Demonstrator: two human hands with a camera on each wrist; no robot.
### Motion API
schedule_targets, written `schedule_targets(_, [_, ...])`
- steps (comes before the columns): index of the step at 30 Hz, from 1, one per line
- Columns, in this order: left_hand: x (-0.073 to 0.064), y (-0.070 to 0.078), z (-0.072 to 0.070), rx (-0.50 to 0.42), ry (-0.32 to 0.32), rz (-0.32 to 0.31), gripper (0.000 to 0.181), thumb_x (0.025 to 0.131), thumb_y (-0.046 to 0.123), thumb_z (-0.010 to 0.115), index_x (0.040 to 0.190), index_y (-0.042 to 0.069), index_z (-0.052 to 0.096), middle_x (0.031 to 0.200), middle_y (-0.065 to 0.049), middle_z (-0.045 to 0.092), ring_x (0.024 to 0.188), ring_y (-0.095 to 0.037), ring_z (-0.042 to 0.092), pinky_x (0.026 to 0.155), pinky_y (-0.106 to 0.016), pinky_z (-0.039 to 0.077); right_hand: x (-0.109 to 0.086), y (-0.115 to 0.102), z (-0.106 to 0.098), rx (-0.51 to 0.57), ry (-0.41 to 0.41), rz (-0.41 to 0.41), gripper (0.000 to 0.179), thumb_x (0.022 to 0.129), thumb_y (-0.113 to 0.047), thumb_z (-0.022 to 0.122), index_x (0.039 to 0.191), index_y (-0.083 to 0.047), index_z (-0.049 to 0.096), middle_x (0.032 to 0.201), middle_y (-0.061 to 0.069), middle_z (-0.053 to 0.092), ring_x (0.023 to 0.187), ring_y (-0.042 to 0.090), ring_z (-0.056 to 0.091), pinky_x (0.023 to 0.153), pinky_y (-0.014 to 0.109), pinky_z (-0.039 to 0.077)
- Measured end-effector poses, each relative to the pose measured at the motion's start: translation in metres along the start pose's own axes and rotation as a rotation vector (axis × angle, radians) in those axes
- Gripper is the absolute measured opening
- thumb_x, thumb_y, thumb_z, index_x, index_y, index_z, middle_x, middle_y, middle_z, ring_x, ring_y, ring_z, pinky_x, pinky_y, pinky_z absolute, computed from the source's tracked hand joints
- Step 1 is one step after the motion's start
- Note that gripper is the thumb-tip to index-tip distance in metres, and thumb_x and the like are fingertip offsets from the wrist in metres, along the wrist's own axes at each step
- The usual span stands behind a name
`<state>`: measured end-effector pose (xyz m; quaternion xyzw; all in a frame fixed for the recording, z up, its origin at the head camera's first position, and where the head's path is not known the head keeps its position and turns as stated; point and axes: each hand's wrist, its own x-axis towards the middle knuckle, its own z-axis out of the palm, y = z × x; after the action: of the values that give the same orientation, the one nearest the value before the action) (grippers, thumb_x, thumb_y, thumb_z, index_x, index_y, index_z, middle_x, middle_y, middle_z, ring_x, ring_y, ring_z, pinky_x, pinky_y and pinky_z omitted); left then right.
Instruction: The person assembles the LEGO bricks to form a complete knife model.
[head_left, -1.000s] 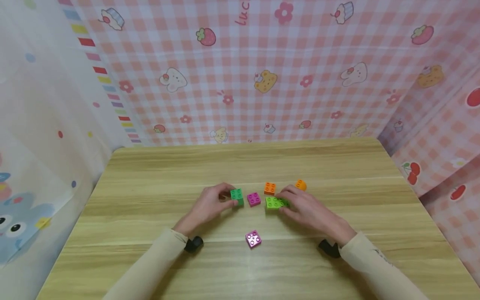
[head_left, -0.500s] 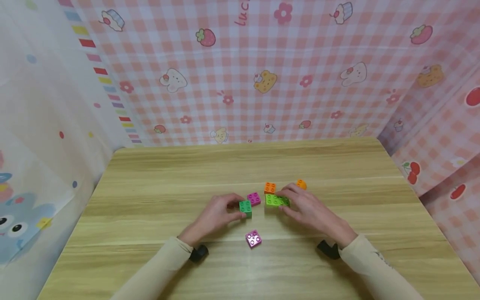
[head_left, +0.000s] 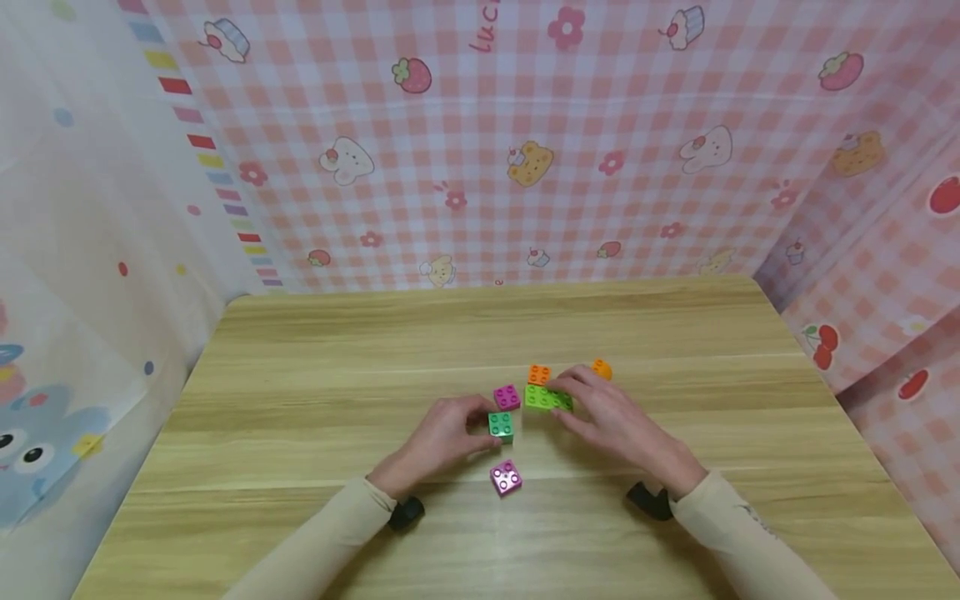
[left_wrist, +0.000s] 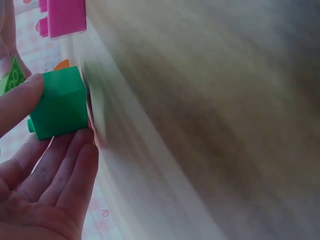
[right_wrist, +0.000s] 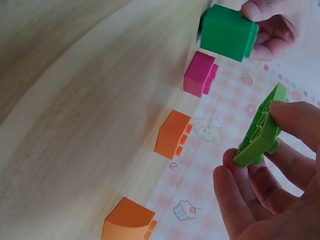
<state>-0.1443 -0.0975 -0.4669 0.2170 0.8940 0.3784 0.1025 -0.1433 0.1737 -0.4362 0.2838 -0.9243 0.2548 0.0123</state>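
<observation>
Where the head view looks down, left hand (head_left: 446, 433) pinches green block (head_left: 500, 427), right hand (head_left: 622, 423) pinches lime block (head_left: 542, 397); hands apart, over wooden table (head_left: 352, 342). Magenta block (head_left: 507, 397) just beyond the green one; second magenta piece (head_left: 506, 477) nearer the person. Left wrist view: thumb (left_wrist: 22, 100) and fingers (left_wrist: 75, 175) on opposite sides of green block. Right wrist view: lime block held off the tabletop, hollow underside showing; orange block (right_wrist: 172, 135) near.

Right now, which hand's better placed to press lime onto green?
Likely the right hand: it holds the lime brick off the table, hollow underside down; the left hand holds the green brick studs up.
</observation>
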Motion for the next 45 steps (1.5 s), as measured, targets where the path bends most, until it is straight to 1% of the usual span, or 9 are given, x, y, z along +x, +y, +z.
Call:
schedule_targets(6, [0.0,-0.001,0.001,0.016,-0.006,-0.005,0.041,0.085,0.02,0.086,0.121,0.007,0.071,0.115,-0.006,0.074,0.106,-0.021,0.068,0.096,-0.042,0.057,0.003,-0.004,0.002,0.001,-0.005,-0.018,0.037,0.096,-0.016,0.076,0.13,-0.005,0.068,0.125,0.009,0.062,0.107,0.024,0.063,0.093,0.046,0.058])
schedule_targets(11, [0.0,-0.002,-0.001,0.009,-0.021,-0.001,0.049,0.085,0.02,0.086,0.128,0.004,0.067,0.122,-0.011,0.072,0.111,-0.025,0.068,0.099,-0.044,0.056,0.006,-0.008,0.005,0.008,-0.012,-0.022,0.037,0.096,-0.017,0.076,0.13,-0.006,0.068,0.125,0.009,0.063,0.109,0.024,0.064,0.096,0.046,0.058])
schedule_targets(16, [-0.002,-0.004,-0.004,-0.06,-0.05,-0.003,0.057,0.086,0.018,0.085,0.136,0.002,0.062,0.13,-0.014,0.069,0.118,-0.027,0.066,0.104,-0.043,0.054,0.01,-0.013,0.008,0.011,-0.039,-0.021,0.038,0.097,-0.02,0.076,0.132,-0.008,0.067,0.124,0.006,0.062,0.104,0.018,0.062,0.093,0.042,0.059])
schedule_targets(21, [-0.007,-0.006,-0.009,-0.124,-0.062,-0.006,0.062,0.088,0.016,0.084,0.142,0.002,0.057,0.131,-0.015,0.068,0.119,-0.028,0.066,0.105,-0.044,0.053,0.014,-0.018,0.014,0.007,-0.052,-0.055,0.039,0.096,-0.022,0.076,0.132,-0.009,0.068,0.123,0.003,0.063,0.101,0.016,0.059,0.09,0.039,0.057])
schedule_targets(24, [-0.012,-0.007,-0.012,-0.13,-0.053,-0.023,0.061,0.09,0.017,0.082,0.143,0.004,0.056,0.129,-0.012,0.069,0.118,-0.027,0.067,0.104,-0.045,0.054,0.016,-0.02,0.017,0.007,-0.06,-0.072,0.039,0.096,-0.022,0.077,0.132,-0.009,0.068,0.122,0.002,0.063,0.102,0.016,0.06,0.09,0.039,0.057])
schedule_targets(29, [-0.018,-0.007,-0.017,-0.123,-0.017,-0.042,0.058,0.091,0.019,0.081,0.143,0.007,0.057,0.13,-0.009,0.069,0.119,-0.027,0.066,0.104,-0.046,0.054,0.019,-0.023,0.021,0.024,-0.087,-0.072,0.039,0.097,-0.023,0.076,0.133,-0.01,0.067,0.126,0.003,0.063,0.109,0.019,0.061,0.097,0.043,0.056])
schedule_targets(36, [-0.023,-0.007,-0.02,-0.138,0.027,-0.024,0.058,0.09,0.017,0.082,0.141,0.003,0.058,0.13,-0.012,0.069,0.118,-0.028,0.066,0.103,-0.045,0.054,0.021,-0.026,0.027,0.044,-0.108,-0.076,0.042,0.097,-0.021,0.076,0.135,-0.01,0.066,0.127,0.004,0.062,0.11,0.02,0.061,0.097,0.044,0.056])
schedule_targets(40, [-0.025,-0.007,-0.02,-0.14,0.053,-0.024,0.056,0.09,0.016,0.082,0.14,0.004,0.059,0.13,-0.012,0.069,0.117,-0.029,0.066,0.103,-0.045,0.055,0.023,-0.027,0.029,0.056,-0.121,-0.073,0.045,0.096,-0.02,0.077,0.138,-0.009,0.065,0.129,0.005,0.061,0.112,0.021,0.061,0.098,0.045,0.056])
schedule_targets(45, [-0.025,-0.006,-0.02,-0.14,0.066,-0.024,0.054,0.09,0.016,0.082,0.137,0.003,0.06,0.13,-0.014,0.069,0.118,-0.03,0.066,0.103,-0.046,0.054,0.026,-0.029,0.032,0.06,-0.134,-0.075,0.046,0.094,-0.019,0.078,0.137,-0.008,0.065,0.129,0.007,0.061,0.111,0.021,0.061,0.098,0.045,0.056])
